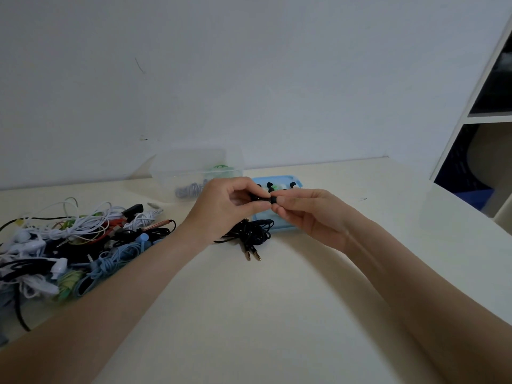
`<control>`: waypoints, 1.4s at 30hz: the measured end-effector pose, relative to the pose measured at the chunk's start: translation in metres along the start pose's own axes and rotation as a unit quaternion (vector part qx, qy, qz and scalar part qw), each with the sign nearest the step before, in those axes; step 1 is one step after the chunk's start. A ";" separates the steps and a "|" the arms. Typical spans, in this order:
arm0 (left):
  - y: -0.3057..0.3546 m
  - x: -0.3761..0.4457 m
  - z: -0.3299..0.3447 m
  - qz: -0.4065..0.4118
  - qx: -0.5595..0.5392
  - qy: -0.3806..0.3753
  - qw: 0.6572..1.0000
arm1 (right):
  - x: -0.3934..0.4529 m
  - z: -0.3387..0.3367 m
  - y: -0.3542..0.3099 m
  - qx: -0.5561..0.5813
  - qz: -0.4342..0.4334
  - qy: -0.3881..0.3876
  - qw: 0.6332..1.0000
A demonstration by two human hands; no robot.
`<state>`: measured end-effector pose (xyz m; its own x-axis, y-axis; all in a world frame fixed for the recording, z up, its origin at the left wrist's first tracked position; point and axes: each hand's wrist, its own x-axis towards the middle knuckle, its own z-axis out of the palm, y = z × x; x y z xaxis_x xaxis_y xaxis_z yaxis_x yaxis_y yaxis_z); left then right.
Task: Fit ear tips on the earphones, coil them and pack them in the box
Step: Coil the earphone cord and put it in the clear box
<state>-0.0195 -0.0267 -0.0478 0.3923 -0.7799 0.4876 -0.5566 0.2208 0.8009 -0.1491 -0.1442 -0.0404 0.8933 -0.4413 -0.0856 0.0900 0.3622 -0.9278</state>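
Head view, frame centre: left hand (227, 206) pinches a black earbud (256, 197); right hand (307, 212) pinches a black ear tip (273, 200) against it. Black cable (249, 231) lies below. Clear box (194, 173) sits behind, blue tray (288, 181) beside it; tangled earphones (69, 245) lie at lower left.

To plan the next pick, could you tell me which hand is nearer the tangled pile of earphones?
Left. The left hand is raised just right of the tangled pile of earphones, gripping a black earbud; the right hand is farther right, over the blue tray.
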 end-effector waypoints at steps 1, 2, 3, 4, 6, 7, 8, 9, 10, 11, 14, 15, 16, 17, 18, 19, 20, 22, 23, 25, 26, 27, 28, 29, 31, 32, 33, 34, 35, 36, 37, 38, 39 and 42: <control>0.001 0.000 -0.001 -0.002 -0.008 -0.004 1.000 | 0.000 0.000 -0.001 0.007 0.012 -0.006 1.000; 0.002 0.000 -0.001 -0.004 -0.017 -0.009 1.000 | -0.001 -0.001 -0.002 0.011 0.020 -0.011 1.000; 0.002 0.000 -0.001 -0.009 -0.025 -0.012 1.000 | -0.001 -0.001 -0.003 0.011 0.024 -0.015 1.000; 0.003 0.000 -0.001 -0.016 -0.035 -0.012 0.999 | -0.001 -0.001 -0.003 0.010 0.024 -0.017 1.000; 0.002 0.000 0.000 -0.044 -0.064 -0.005 0.997 | -0.001 -0.001 -0.003 0.004 0.010 -0.013 1.000; 0.001 0.000 0.001 -0.060 -0.078 0.000 0.995 | 0.000 -0.001 -0.003 -0.003 -0.002 -0.009 1.000; 0.000 0.000 0.002 -0.073 -0.087 0.006 0.993 | 0.001 -0.001 -0.002 -0.014 -0.015 -0.003 1.000; -0.002 -0.001 0.003 -0.085 -0.093 0.015 0.992 | 0.001 -0.001 -0.001 -0.028 -0.029 0.004 0.999; -0.004 -0.001 0.003 -0.098 -0.099 0.026 0.990 | 0.002 -0.002 0.001 -0.042 -0.044 0.011 0.998; -0.006 -0.001 0.003 -0.112 -0.108 0.036 0.987 | 0.003 -0.002 0.002 -0.053 -0.056 0.017 0.997; -0.008 -0.001 0.003 -0.150 -0.134 0.055 0.978 | 0.004 0.000 0.004 -0.076 -0.084 0.040 0.993; -0.008 -0.001 0.003 -0.153 -0.135 0.064 0.977 | 0.004 -0.001 0.003 -0.082 -0.099 0.058 0.990; -0.008 -0.001 0.004 -0.153 -0.134 0.077 0.976 | 0.004 -0.002 0.002 -0.095 -0.119 0.083 0.985; -0.008 0.000 0.004 -0.153 -0.130 0.091 0.975 | 0.005 -0.004 -0.001 -0.124 -0.143 0.117 0.975; -0.008 0.000 0.004 -0.155 -0.124 0.104 0.975 | 0.006 -0.008 -0.002 -0.178 -0.164 0.159 0.957; -0.010 -0.001 0.004 -0.158 -0.118 0.115 0.974 | 0.007 -0.012 -0.003 -0.254 -0.180 0.202 0.929; -0.011 -0.001 0.004 -0.162 -0.109 0.124 0.973 | 0.008 -0.015 -0.002 -0.336 -0.189 0.232 0.893; -0.015 -0.001 0.005 -0.172 -0.089 0.129 0.972 | 0.009 -0.017 0.004 -0.462 -0.197 0.236 0.832; -0.016 -0.002 0.005 -0.177 -0.081 0.127 0.973 | 0.009 -0.017 0.008 -0.503 -0.197 0.224 0.811; -0.017 -0.002 0.005 -0.183 -0.071 0.118 0.973 | 0.011 -0.016 0.013 -0.559 -0.190 0.201 0.781; -0.019 -0.002 0.004 -0.188 -0.074 0.115 0.973 | 0.012 -0.017 0.013 -0.575 -0.183 0.195 0.773; -0.019 -0.002 0.003 -0.195 -0.084 0.114 0.971 | 0.012 -0.017 0.014 -0.584 -0.177 0.193 0.769; -0.019 -0.002 0.002 -0.204 -0.099 0.114 0.967 | 0.013 -0.018 0.013 -0.585 -0.175 0.194 0.767; -0.019 -0.002 0.001 -0.211 -0.118 0.116 0.963 | 0.013 -0.019 0.012 -0.582 -0.175 0.198 0.770; -0.020 -0.001 0.000 -0.220 -0.164 0.130 0.953 | 0.016 -0.017 0.008 -0.569 -0.184 0.208 0.774; -0.020 0.000 0.000 -0.222 -0.185 0.139 0.947 | 0.019 -0.014 0.004 -0.560 -0.193 0.213 0.777; -0.021 0.001 -0.001 -0.221 -0.201 0.146 0.943 | 0.024 -0.010 0.000 -0.551 -0.204 0.216 0.780; -0.022 0.003 -0.001 -0.220 -0.208 0.149 0.941 | 0.030 -0.006 -0.006 -0.549 -0.212 0.211 0.780; -0.023 0.004 0.000 -0.218 -0.210 0.149 0.941 | 0.037 -0.001 -0.011 -0.557 -0.217 0.200 0.777; -0.024 0.005 0.000 -0.216 -0.207 0.149 0.943 | 0.046 0.004 -0.016 -0.570 -0.215 0.185 0.771; -0.025 0.006 0.000 -0.213 -0.200 0.149 0.945 | 0.058 0.009 -0.019 -0.585 -0.207 0.172 0.765; -0.026 0.006 0.000 -0.211 -0.189 0.148 0.948 | 0.069 0.013 -0.021 -0.600 -0.193 0.160 0.760; -0.027 0.006 0.000 -0.209 -0.179 0.148 0.950 | 0.081 0.016 -0.021 -0.615 -0.176 0.150 0.754; -0.028 0.007 0.000 -0.207 -0.161 0.145 0.954 | 0.111 0.019 -0.015 -0.663 -0.132 0.112 0.728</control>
<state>-0.0013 -0.0381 -0.0670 0.7414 -0.6555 0.1437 -0.0739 0.1332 0.9883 -0.0429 -0.1826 -0.0292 0.8149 -0.5274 0.2404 -0.3909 -0.8063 -0.4439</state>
